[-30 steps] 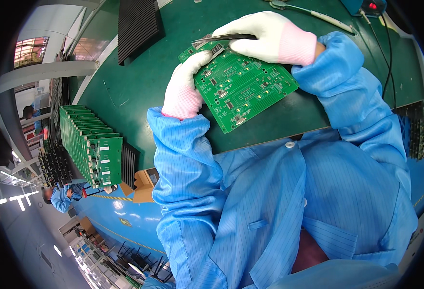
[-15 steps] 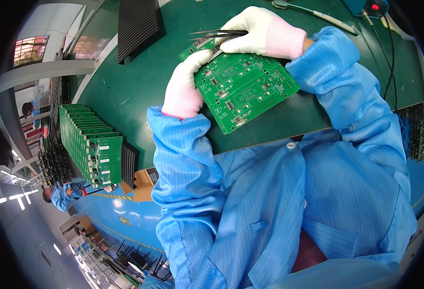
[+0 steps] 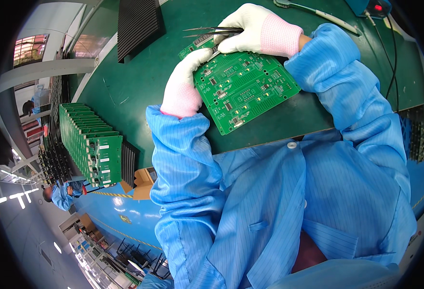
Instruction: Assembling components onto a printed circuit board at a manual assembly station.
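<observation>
A green circuit board panel [image 3: 250,94] lies tilted on the green worktop in front of me, with several repeated sections on it. My left hand [image 3: 185,74], in a white glove with a pink cuff, grips the board's left edge, its thumb on top beside a digit display. In my gloved right hand [image 3: 250,31] is a pair of black tweezers [image 3: 197,32], the points toward the left above the board's far end. That hand's fingertips also come down close to a dark digit display [image 3: 203,40]. Its fingers partly cover the second display there.
A rack of upright green boards [image 3: 89,144] stands at the left edge of the worktop. Farther back is a black ridged rack [image 3: 139,29]. A soldering iron [image 3: 318,17] lies at the far right near a blue power unit [image 3: 373,7] with cables. Below sits a cardboard box [image 3: 144,185].
My right hand and the tweezers have shifted slightly to the left and away from me. My left hand and the board stay almost where they were.
</observation>
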`<control>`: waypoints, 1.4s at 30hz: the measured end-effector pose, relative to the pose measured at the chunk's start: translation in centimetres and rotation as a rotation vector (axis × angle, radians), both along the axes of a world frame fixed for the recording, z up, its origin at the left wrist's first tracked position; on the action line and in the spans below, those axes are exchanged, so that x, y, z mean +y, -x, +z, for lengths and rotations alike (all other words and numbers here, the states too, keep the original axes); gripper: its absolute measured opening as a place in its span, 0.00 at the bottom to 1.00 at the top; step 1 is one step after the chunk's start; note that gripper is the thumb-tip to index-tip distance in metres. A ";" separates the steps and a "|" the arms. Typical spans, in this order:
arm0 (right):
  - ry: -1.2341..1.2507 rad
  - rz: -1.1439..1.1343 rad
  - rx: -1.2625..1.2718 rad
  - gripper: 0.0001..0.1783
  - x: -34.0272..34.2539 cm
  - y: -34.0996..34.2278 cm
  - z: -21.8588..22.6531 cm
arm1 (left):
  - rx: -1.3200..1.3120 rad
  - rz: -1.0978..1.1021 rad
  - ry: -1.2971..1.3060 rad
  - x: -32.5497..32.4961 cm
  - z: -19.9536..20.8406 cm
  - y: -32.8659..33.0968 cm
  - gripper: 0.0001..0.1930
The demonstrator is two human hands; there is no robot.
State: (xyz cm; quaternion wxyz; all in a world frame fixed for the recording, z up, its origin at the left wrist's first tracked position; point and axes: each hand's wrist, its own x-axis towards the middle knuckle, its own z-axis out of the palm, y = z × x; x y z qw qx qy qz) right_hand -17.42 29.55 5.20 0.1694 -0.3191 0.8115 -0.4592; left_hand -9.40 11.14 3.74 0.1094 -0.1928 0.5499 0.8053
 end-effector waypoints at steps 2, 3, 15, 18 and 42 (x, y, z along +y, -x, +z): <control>0.040 0.013 -0.032 0.14 -0.1 0.5 -1.1 | 0.001 -0.017 0.023 0.0 0.1 0.1 0.14; 0.077 0.025 -0.064 0.15 -0.1 0.9 -2.0 | 0.003 -0.034 0.045 0.1 0.1 0.2 0.14; 0.024 -0.006 0.017 0.14 -0.1 0.1 -0.4 | -0.042 0.005 -0.033 0.6 0.5 0.1 0.15; 0.030 0.007 0.010 0.14 -0.1 0.1 -0.4 | -0.040 -0.025 -0.023 0.7 0.9 0.1 0.16; 0.213 0.013 -0.036 0.22 2.0 0.4 -2.9 | -0.123 -0.138 0.129 0.7 0.8 0.5 0.16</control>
